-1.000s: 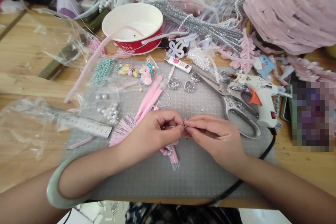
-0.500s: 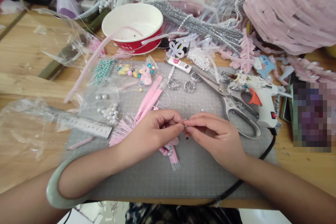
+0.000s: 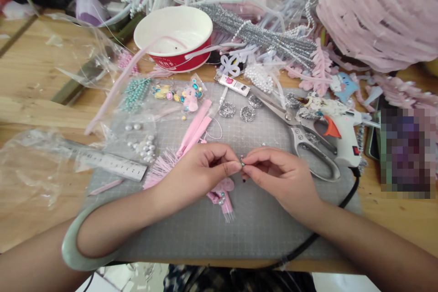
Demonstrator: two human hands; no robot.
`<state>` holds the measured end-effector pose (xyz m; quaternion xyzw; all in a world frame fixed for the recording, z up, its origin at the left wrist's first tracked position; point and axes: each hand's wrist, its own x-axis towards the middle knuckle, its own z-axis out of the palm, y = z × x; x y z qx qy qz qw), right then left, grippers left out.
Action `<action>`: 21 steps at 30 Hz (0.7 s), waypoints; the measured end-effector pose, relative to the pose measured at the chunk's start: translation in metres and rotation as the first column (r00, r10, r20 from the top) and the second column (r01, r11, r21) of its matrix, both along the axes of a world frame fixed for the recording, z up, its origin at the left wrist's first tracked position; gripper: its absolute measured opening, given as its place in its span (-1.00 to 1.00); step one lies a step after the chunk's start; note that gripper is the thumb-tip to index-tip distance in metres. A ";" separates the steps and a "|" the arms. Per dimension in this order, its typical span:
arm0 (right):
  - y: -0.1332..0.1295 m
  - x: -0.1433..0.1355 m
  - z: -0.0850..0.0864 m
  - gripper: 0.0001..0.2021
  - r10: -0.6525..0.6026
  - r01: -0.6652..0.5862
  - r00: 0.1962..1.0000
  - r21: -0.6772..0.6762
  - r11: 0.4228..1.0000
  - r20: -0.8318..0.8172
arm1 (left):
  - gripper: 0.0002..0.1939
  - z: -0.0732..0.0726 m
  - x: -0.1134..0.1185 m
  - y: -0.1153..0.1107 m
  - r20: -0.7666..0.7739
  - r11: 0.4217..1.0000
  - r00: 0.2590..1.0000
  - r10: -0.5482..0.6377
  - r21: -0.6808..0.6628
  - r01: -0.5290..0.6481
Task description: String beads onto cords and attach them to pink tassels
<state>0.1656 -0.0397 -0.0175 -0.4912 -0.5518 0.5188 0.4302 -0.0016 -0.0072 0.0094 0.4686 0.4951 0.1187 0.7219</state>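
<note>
Left hand [image 3: 214, 164] and right hand [image 3: 278, 175]: grip of each pinched on one small bead [image 3: 242, 164] (greenish, mostly hidden), held between them over the grey mat [image 3: 260, 230]. Pink tassels [image 3: 196, 128]: just beyond the left hand. Scissors [image 3: 289, 118]: near the right hand, glue gun [image 3: 347, 139] just beside.

Gray gridded mat [image 3: 260, 232], pink tassels [image 3: 194, 125], red-and-white bowl [image 3: 191, 58], turquoise beads [image 3: 136, 93]

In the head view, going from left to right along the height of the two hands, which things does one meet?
Ruler, pink tassel, left hand, small bead, right hand, scissors, glue gun.
</note>
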 end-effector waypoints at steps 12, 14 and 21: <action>0.002 0.002 0.002 -0.87 0.031 -0.033 0.999 0.052 0.998 0.044 | -0.83 0.002 0.001 -0.001 -0.034 0.999 0.999 -0.005 0.049 0.006; 0.002 0.002 0.001 -0.89 0.029 -0.030 0.999 0.023 0.999 0.040 | -0.82 0.001 0.001 -0.001 -0.035 0.998 0.999 -0.009 0.055 0.011; 0.002 0.000 0.000 -0.90 0.044 -0.057 0.982 0.066 0.996 0.186 | -0.82 -0.002 -0.001 0.000 -0.027 0.998 0.999 -0.038 0.051 0.039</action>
